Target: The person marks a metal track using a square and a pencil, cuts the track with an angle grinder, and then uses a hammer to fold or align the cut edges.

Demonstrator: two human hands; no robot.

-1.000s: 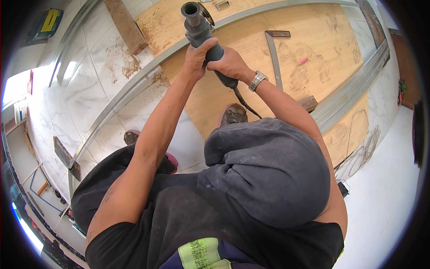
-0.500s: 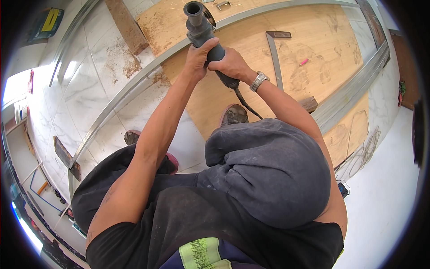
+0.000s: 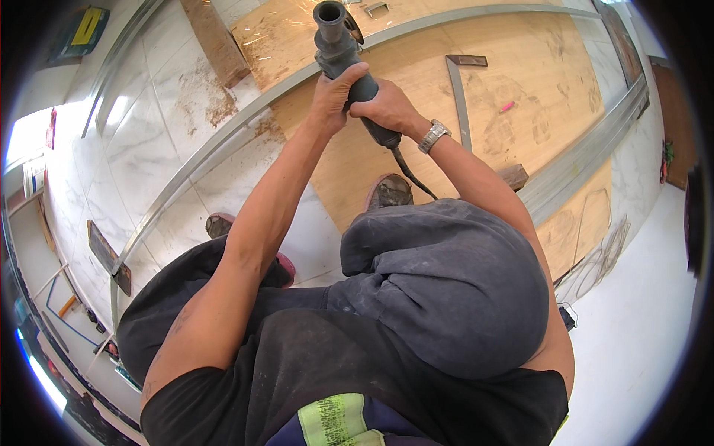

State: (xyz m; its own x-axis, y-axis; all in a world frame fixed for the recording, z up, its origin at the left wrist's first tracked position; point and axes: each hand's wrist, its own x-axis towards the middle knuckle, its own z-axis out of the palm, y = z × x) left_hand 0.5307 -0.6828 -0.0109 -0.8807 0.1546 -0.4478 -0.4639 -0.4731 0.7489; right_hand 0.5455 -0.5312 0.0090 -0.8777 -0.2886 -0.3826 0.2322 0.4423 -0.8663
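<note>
Both of my hands grip a dark grey angle grinder (image 3: 338, 49), held out over a long metal bar (image 3: 416, 22). My left hand (image 3: 334, 97) wraps the body from the left, thumb across the top. From the right, my right hand (image 3: 387, 108) closes round the rear of the body, with a metal watch on that wrist. The edge of the disc (image 3: 355, 28) shows on the tool's right side; where it meets the metal is hidden behind the tool. Orange sparks (image 3: 297, 10) fly off to the far left. A black cord (image 3: 405, 169) trails back toward my knee.
A plywood sheet (image 3: 535, 74) lies on marble-look tiles, bearing a try square (image 3: 459, 97) and a pink marker (image 3: 507, 107). More metal bars (image 3: 580, 152) lie at the right. A wood block (image 3: 216, 44) sits at the far left, near brown dust.
Sparks have spread wider across the far left part of the plywood. My hands and the grinder have shifted very slightly right in the picture, still gripping.
</note>
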